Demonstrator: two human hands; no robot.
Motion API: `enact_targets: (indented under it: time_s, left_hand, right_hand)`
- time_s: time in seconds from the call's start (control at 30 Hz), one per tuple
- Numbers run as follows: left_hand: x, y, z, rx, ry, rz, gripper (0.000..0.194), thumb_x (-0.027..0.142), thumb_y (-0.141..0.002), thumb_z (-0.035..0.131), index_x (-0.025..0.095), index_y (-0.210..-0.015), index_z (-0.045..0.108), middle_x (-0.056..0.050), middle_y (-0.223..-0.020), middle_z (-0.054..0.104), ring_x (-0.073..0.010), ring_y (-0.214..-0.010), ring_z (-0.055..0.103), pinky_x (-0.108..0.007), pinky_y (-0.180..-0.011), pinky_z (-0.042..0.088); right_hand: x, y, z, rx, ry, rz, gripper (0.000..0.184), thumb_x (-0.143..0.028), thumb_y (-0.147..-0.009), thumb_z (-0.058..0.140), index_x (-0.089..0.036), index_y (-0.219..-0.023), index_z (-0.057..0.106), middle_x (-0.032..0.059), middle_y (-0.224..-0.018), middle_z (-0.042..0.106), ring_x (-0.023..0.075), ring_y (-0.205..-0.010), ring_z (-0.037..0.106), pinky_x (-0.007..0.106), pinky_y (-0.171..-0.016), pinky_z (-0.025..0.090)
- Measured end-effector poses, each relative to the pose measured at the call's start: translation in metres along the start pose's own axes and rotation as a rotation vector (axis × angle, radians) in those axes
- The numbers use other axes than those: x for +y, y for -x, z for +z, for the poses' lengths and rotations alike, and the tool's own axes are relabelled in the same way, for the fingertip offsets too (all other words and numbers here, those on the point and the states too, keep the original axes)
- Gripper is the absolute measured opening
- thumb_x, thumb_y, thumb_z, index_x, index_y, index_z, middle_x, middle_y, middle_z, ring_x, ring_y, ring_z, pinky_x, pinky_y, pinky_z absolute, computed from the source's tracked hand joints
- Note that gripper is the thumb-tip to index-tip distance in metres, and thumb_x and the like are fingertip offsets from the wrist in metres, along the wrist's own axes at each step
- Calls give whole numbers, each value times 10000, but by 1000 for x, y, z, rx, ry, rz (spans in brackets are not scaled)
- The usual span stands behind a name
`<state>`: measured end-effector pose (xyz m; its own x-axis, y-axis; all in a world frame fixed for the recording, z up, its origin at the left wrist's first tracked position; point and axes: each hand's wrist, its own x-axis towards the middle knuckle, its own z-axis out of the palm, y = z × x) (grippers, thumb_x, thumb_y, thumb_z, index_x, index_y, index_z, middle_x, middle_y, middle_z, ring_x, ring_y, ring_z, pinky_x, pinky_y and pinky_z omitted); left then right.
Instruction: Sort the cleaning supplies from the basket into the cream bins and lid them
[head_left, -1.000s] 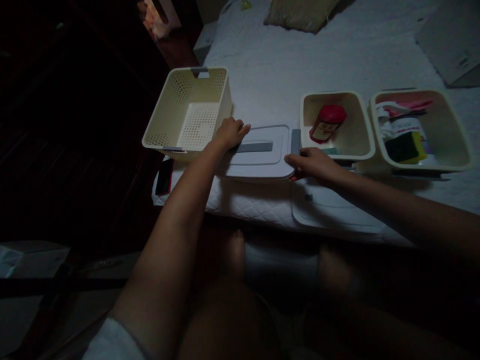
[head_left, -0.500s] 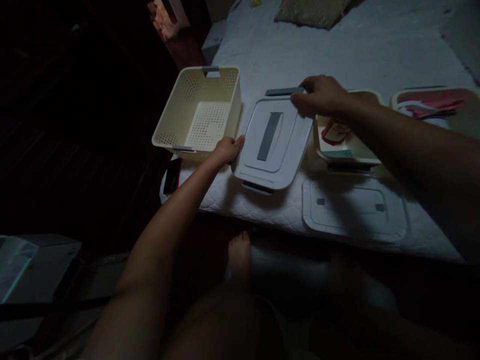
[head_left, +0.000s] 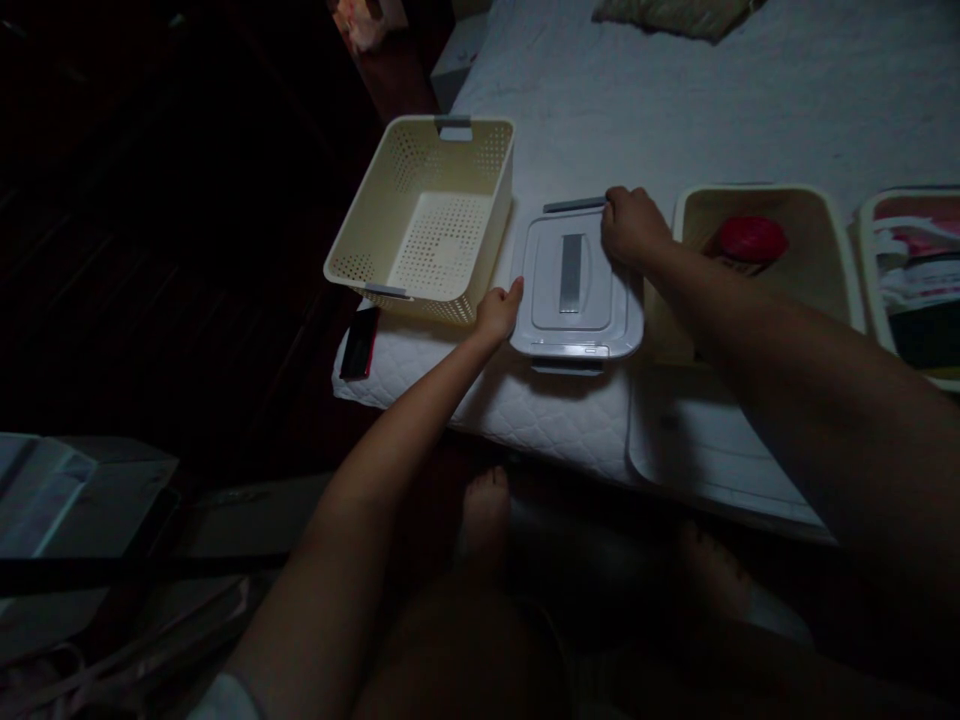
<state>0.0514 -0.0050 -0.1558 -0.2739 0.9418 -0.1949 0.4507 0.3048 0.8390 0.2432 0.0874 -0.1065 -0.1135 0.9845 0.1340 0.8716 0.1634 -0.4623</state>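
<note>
A light grey box lid with a darker grey centre handle is between my hands, face up and almost level over the bed's front edge. My left hand grips its left side, thumb on top and fingers hidden beneath. Closed on the far right corner, beside the grey latch, is my right hand. A cream perforated basket stands just left of the lid. To the right, partly behind my right forearm, is a cream box holding a red-topped container.
Another box with pink, white and dark items stands at the far right. A second pale lid lies on the bed under my right forearm. A dark, red-edged flat object lies at the bed's left corner. Bare feet show below.
The lid has turned from a slant to nearly straight and looks flatter, with both hands still on it. The view has shifted, and the red-topped container now shows inside the middle box.
</note>
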Motion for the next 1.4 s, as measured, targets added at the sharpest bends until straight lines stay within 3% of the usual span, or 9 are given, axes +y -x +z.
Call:
enact_targets:
  time_s: [0.13, 0.3, 0.4, 0.53, 0.67, 0.77, 0.83, 1.13, 1.4]
  left_hand:
    - [4, -5, -2, 14, -149, 9, 477, 557, -903, 405, 176, -631, 496, -47, -672, 565, -165, -707, 568, -265, -644, 397]
    - [7, 4, -19, -111, -278, 146, 572, 586, -929, 278, 166, -655, 554, -80, -648, 579, -203, -714, 608, -295, -672, 436]
    - [13, 22, -29, -51, -480, 359, 469, 514, -938, 337, 146, -798, 592, -120, -772, 628, -234, -817, 624, -347, -770, 464]
    - [18, 46, -36, 62, -681, 725, 312, 397, -932, 415, 132, -987, 570, -166, -1067, 617, -274, -1080, 566, -426, -954, 428]
    - [7, 59, -41, -44, -773, 1048, 289, 339, -922, 432, 143, -1083, 569, -168, -1230, 577, -290, -1231, 493, -466, -1034, 392]
    - [-10, 62, -41, -166, -818, 1185, 352, 359, -897, 477, 136, -1157, 562, -177, -1265, 572, -305, -1260, 485, -490, -1038, 407]
    - [-21, 63, -38, -185, -844, 1214, 382, 364, -887, 497, 128, -1183, 553, -181, -1262, 579, -303, -1242, 506, -489, -1034, 421]
    - [-55, 59, -15, -31, -851, 1188, 336, 224, -866, 520, 152, -1194, 530, -162, -1209, 615, -286, -1210, 541, -521, -1034, 446]
    - [-60, 50, -18, -69, -849, 1207, 303, 145, -906, 449, 174, -1189, 554, -148, -1209, 631, -257, -1215, 551, -490, -1046, 448]
  right_hand:
    - [7, 3, 7, 178, -38, -72, 300, -133, -915, 481, 14, -1165, 559, 282, -1282, 480, 291, -1151, 471, 431, -945, 363]
    - [4, 37, -5, 200, -75, -433, 342, -230, -897, 515, -107, -1211, 567, 204, -1247, 514, 296, -1151, 478, 471, -956, 398]
    - [2, 72, -27, 116, -44, -622, 380, -263, -899, 491, -206, -1272, 532, 159, -1270, 516, 310, -1177, 484, 520, -942, 414]
    - [7, 117, -49, 73, 108, -801, 367, -299, -914, 455, -69, -1167, 589, 236, -1208, 561, 306, -1088, 553, 467, -878, 472]
    - [18, 143, -46, 30, 253, -958, 314, -270, -920, 449, -89, -1111, 620, 221, -1183, 608, 296, -1030, 582, 460, -844, 474]
    - [24, 152, -32, 21, 268, -1012, 310, -246, -899, 493, -82, -1134, 610, 220, -1156, 621, 288, -1018, 582, 448, -851, 465]
    - [27, 154, -23, 24, 276, -1027, 330, -258, -896, 507, -66, -1148, 601, 222, -1135, 623, 288, -1014, 577, 438, -856, 463]
    - [48, 155, 16, 157, 285, -1015, 274, -153, -908, 456, -141, -1140, 600, 144, -1090, 631, 249, -983, 531, 411, -876, 433]
    - [49, 152, 18, 89, 148, -969, 269, -164, -915, 463, -161, -1143, 607, 145, -1078, 635, 244, -952, 529, 408, -828, 418]
